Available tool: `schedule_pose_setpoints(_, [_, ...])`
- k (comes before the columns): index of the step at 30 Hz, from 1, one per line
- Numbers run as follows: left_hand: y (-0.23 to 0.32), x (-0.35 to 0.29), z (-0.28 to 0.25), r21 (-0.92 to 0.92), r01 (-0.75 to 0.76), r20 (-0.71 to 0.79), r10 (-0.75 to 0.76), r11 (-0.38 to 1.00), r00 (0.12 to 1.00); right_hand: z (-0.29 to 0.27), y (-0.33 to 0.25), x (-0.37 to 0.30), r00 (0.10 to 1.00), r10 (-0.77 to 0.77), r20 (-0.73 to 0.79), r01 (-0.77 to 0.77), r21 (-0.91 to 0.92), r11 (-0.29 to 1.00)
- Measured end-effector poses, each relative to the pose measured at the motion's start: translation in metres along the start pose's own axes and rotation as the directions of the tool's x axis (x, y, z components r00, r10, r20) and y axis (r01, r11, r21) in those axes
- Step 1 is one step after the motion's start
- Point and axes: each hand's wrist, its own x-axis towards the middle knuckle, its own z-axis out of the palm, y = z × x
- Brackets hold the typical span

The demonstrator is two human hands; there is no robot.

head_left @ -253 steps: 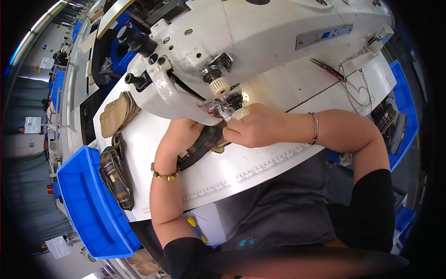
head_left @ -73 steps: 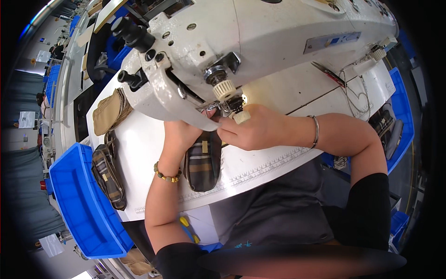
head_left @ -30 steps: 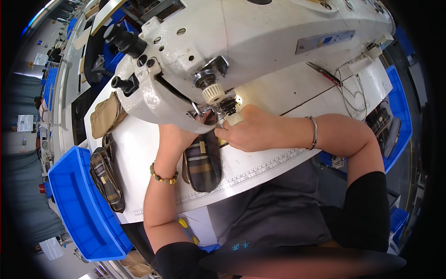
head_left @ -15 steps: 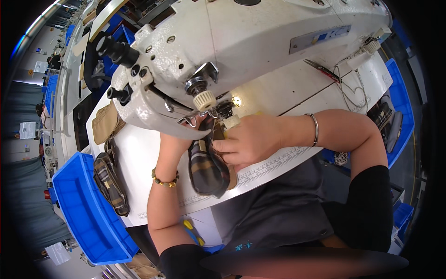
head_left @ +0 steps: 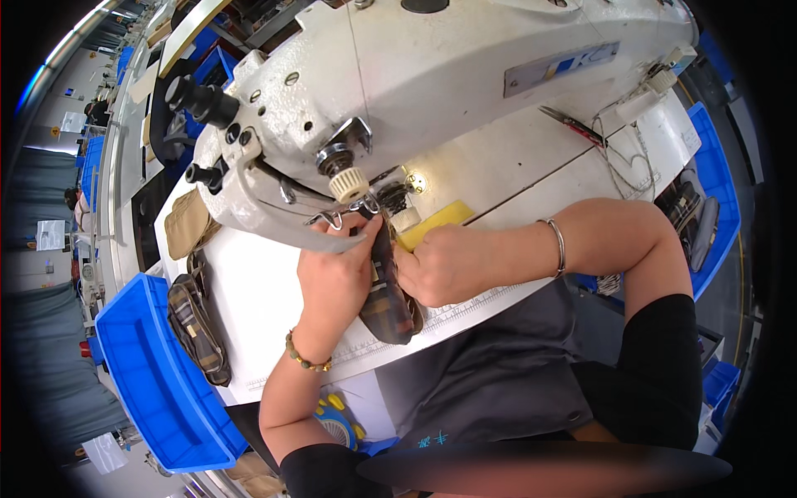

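Note:
A plaid fabric pouch (head_left: 387,290) stands on edge under the needle of a large white sewing machine (head_left: 432,91). My left hand (head_left: 336,278) grips the pouch's left side, fingers up near the presser foot. Pressing against its right side is my right hand (head_left: 444,266), closed on the fabric, with a silver bangle on that wrist. A yellow guide piece (head_left: 433,221) lies just behind my right hand. The needle area itself is partly hidden by the machine head.
A stack of finished plaid pouches (head_left: 198,328) hangs at the white table's (head_left: 266,307) left edge, beside a blue bin (head_left: 154,373). A tan pouch (head_left: 184,226) lies behind them. Scissors (head_left: 573,126) rest at the back right. More blue bins (head_left: 714,191) stand on the right.
The pouch has been turned from lying flat to standing on edge at the needle. Both hands have closed in on its sides.

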Motion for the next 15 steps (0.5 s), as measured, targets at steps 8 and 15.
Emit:
schedule_pose_setpoints(8, [0.012, -0.005, 0.007, 0.001, 0.103, -0.007, -0.103, 0.995, 0.995, -0.002, 0.000, 0.002, 1.000, 0.029, 0.012, -0.029, 0.010, 1.000])
schedule_pose_setpoints(15, [0.011, 0.001, 0.005, 0.041, 0.124, 0.051, -0.126, 0.991, 0.991, -0.002, 0.004, 0.000, 0.996, 0.054, 0.078, -0.055, 0.020, 0.998])
